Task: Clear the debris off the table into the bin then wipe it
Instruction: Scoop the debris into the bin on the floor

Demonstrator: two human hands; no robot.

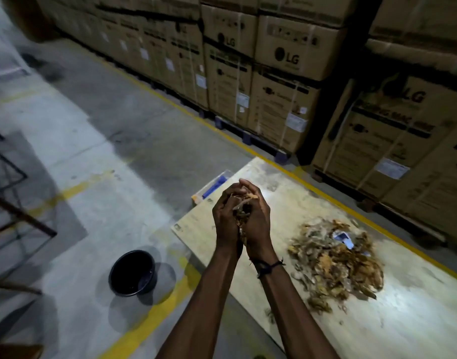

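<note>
My left hand (226,218) and my right hand (257,216) are cupped together above the table's left part, holding a handful of dry brown debris (241,207) between the palms. A large pile of the same debris (336,260), with a blue and white scrap in it, lies on the pale table (416,320) to the right of my hands. The black round bin (132,273) stands on the floor, left of the table and below my hands' level.
A blue and white object (214,187) sits at the table's far left corner. Stacked cardboard boxes (274,73) on pallets line the back behind a yellow floor line (149,325). Dark metal frames (15,203) stand at the left edge.
</note>
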